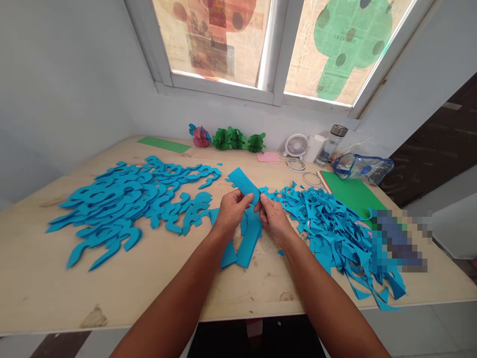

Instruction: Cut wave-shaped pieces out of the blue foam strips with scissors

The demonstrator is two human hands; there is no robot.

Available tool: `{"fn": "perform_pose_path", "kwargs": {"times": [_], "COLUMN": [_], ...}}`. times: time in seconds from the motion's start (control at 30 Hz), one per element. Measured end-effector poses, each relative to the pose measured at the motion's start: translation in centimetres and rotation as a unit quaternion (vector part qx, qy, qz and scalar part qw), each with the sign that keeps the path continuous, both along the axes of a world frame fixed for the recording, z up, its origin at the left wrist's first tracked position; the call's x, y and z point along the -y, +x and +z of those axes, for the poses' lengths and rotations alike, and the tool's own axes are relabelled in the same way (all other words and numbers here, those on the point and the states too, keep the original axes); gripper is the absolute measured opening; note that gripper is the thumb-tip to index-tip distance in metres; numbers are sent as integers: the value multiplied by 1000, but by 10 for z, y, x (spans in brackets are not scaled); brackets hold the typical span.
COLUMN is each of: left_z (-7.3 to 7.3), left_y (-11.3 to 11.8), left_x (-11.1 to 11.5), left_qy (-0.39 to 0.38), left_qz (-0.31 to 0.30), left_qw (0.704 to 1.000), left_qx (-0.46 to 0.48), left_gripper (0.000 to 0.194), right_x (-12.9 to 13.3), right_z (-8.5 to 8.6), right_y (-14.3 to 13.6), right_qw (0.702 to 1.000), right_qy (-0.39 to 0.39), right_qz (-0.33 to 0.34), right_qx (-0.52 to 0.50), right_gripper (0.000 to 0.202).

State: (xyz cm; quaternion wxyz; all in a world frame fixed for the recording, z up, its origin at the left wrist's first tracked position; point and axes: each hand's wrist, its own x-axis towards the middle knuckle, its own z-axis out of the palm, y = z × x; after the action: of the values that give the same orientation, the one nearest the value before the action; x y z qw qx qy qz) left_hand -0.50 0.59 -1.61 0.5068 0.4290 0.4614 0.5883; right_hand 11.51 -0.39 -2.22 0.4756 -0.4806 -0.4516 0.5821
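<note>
My left hand (231, 211) pinches a folded blue paper strip (240, 180) that tilts up and away over the table. My right hand (273, 213) is closed at the strip's right edge, around a small dark tool that looks like scissors; most of it is hidden by the fingers. Below the hands lie more straight blue paper pieces (249, 244). On the left spreads a heap of wavy blue paper cut-outs (122, 196). To the right of my right hand is a pile of blue paper scraps (328, 219).
Along the wall stand green paper honeycomb figures (236, 138), a pink one (201, 136), a small white fan (296, 145) and a glass bottle (331, 145). Tape rolls (295, 164), a clear pouch (363, 169) and green sheets (354, 195) lie at the right. A blurred patch hides something there.
</note>
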Motion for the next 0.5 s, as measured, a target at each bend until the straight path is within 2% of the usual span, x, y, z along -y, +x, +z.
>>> {"fn": "perform_pose_path", "kwargs": {"times": [0.2,0.5], "left_z": [4,-6], "left_y": [1,-3], "left_x": [1,-5], "left_qy": [13,19], "left_qz": [-5,-21], "left_qw": [1000,998], "left_qx": [-16,-59], "left_gripper": [27,25], "right_x": [0,1], "right_z": [-1,4], "right_y": [0,0], "right_qw": [1000,1000], "right_qy": [2,-19], "right_qz": [2,-15], "right_qx": [3,10], "right_gripper": [49,49]}}
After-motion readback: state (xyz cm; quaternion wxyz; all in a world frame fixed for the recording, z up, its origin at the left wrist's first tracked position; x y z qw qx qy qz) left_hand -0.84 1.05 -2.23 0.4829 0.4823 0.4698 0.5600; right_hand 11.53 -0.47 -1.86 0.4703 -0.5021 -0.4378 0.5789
